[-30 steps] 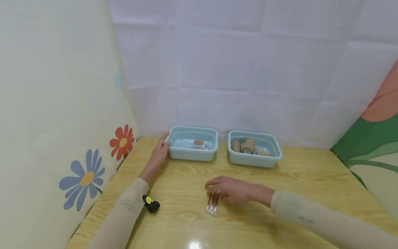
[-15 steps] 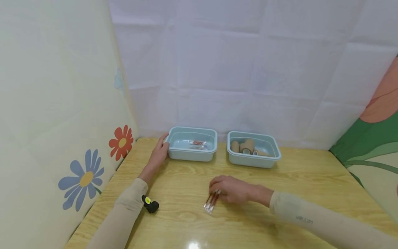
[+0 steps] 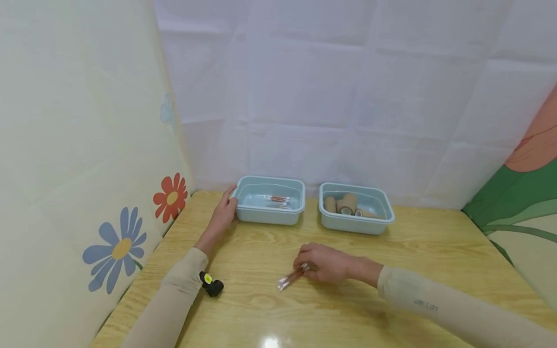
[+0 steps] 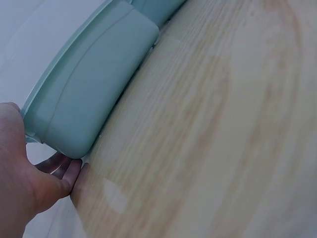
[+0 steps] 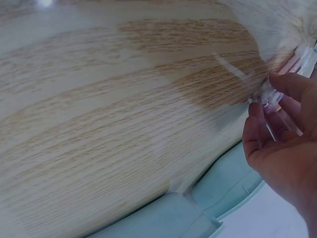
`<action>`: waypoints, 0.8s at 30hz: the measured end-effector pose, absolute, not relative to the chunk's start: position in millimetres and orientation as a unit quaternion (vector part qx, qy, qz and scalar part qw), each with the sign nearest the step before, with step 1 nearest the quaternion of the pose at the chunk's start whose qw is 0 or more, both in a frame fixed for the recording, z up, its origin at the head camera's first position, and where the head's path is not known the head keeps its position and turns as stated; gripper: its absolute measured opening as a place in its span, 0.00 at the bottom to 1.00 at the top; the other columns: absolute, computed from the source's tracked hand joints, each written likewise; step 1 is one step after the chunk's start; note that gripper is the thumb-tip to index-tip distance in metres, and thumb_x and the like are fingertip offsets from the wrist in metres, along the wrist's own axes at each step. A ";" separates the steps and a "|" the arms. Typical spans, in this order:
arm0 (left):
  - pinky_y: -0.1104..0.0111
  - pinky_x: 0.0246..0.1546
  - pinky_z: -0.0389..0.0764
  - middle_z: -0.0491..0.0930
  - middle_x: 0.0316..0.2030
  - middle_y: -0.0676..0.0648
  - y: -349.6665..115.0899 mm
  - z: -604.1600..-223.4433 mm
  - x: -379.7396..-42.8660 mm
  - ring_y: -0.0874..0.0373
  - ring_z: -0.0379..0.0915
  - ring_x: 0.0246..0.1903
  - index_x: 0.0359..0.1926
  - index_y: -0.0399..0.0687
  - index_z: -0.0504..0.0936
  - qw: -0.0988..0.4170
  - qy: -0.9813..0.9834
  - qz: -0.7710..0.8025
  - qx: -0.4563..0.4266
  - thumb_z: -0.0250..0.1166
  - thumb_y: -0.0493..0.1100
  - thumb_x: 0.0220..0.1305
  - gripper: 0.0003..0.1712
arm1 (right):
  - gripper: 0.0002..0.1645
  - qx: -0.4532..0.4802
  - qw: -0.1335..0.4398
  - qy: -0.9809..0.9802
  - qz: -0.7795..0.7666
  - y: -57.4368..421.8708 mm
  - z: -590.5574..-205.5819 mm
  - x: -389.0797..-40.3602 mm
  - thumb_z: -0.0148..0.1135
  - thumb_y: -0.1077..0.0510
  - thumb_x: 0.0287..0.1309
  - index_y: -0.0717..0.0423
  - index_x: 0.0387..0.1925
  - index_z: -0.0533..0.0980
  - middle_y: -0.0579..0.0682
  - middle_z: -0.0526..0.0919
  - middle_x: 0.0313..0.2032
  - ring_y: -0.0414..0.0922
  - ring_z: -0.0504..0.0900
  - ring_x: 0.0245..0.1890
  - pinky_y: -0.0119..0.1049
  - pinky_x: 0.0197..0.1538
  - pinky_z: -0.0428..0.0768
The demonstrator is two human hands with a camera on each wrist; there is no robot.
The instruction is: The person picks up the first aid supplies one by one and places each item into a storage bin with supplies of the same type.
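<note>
My right hand [image 3: 324, 263] pinches a clear packet of iodine swabs [image 3: 290, 279], slim and reddish-brown, just above the wooden table. In the right wrist view, thumb and fingertips close on the crinkled end of the wrapper [image 5: 270, 96]. My left hand [image 3: 223, 212] holds the left end of a light-blue plastic bin [image 3: 267, 216]. The left wrist view has its fingers [image 4: 72, 173] curled at the lower corner of that bin [image 4: 94, 84]. Inside the bin lie more swab packets [image 3: 277, 199], one reddish and another paler.
A second light-blue bin [image 3: 352, 224] stands to the right with several tan bandage rolls [image 3: 348, 202] in it. A small black object with a yellow mark [image 3: 212, 285] is by the left sleeve. White sheeting [image 3: 304, 96] rises behind the wooden table [image 3: 256, 256].
My right hand has closed on the swab packet, whose free end has swung left and up. The left hand stays on its bin.
</note>
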State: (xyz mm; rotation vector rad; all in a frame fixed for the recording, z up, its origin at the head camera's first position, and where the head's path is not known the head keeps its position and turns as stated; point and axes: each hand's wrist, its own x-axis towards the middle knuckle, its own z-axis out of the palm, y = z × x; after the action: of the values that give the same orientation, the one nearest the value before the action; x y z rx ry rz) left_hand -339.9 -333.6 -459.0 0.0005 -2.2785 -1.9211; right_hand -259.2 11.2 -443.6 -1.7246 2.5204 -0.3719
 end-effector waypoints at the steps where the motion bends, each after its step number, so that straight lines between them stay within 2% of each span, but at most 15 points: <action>1: 0.50 0.65 0.65 0.56 0.74 0.37 -333.7 -458.7 -339.7 0.45 0.58 0.67 0.81 0.62 0.53 0.080 -0.762 -0.643 -0.001 0.45 0.52 0.76 0.35 | 0.16 -0.558 0.037 0.820 -0.121 11.0 -443.1 -259.2 0.69 0.63 0.60 0.52 0.50 0.83 0.45 0.78 0.47 0.40 0.76 0.48 0.33 0.56 0.74; 6: 0.50 0.65 0.65 0.55 0.75 0.37 -333.4 -456.9 -337.7 0.45 0.58 0.67 0.81 0.62 0.52 0.077 -0.762 -0.643 -0.003 0.45 0.51 0.77 0.34 | 0.16 -0.544 0.062 0.827 -0.130 9.9 -440.7 -259.1 0.68 0.63 0.61 0.52 0.50 0.84 0.44 0.78 0.45 0.38 0.77 0.45 0.32 0.54 0.76; 13: 0.48 0.67 0.62 0.52 0.76 0.34 -332.3 -446.7 -334.7 0.42 0.55 0.69 0.82 0.55 0.51 0.050 -0.749 -0.661 0.002 0.44 0.45 0.78 0.35 | 0.15 -0.531 0.081 0.830 -0.150 11.7 -439.7 -260.5 0.67 0.63 0.62 0.52 0.50 0.84 0.42 0.78 0.43 0.36 0.76 0.43 0.31 0.51 0.76; 24: 0.49 0.66 0.64 0.53 0.76 0.37 -333.1 -456.8 -338.0 0.44 0.56 0.69 0.81 0.63 0.52 0.074 -0.765 -0.640 0.000 0.44 0.51 0.77 0.34 | 0.15 -0.530 0.076 0.830 -0.154 10.8 -435.6 -260.8 0.67 0.65 0.59 0.54 0.49 0.84 0.44 0.79 0.42 0.36 0.76 0.41 0.30 0.48 0.77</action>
State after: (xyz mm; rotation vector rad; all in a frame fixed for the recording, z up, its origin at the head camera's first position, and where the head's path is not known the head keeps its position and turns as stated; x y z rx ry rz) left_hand -338.0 -333.1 -456.8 0.0000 -2.2948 -1.9215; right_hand -260.8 10.8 -435.6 -1.5893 2.4904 -0.4623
